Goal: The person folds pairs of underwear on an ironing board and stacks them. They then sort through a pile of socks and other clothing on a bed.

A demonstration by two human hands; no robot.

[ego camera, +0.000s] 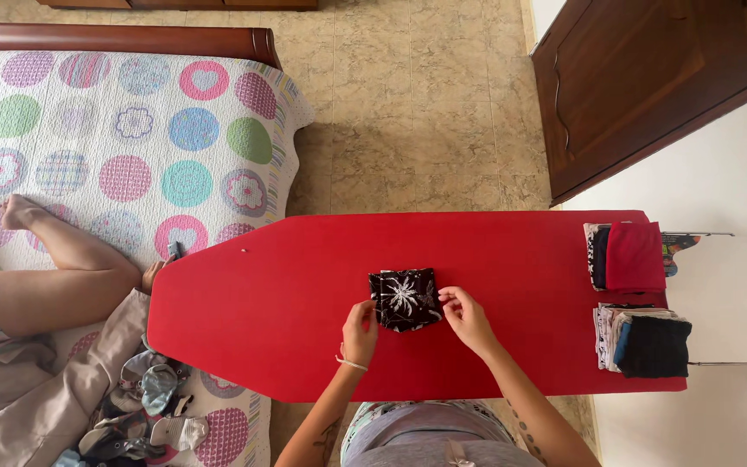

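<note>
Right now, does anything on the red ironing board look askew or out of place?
Little stands out. The small black folded cloth with a white print lies slightly tilted between the left hand and right hand. A tiny white speck sits on the red ironing board.

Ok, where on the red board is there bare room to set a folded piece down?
Bare red board lies between the dark folded cloth and the two stacks, red-topped and dark-topped. More lies left of the left hand, toward the bed. The right end is crowded; the right hand touches the cloth.

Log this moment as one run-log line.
left hand: pinching folded black cloth | right hand: pinching it too | surface: red ironing board | folded stacks at right end
</note>
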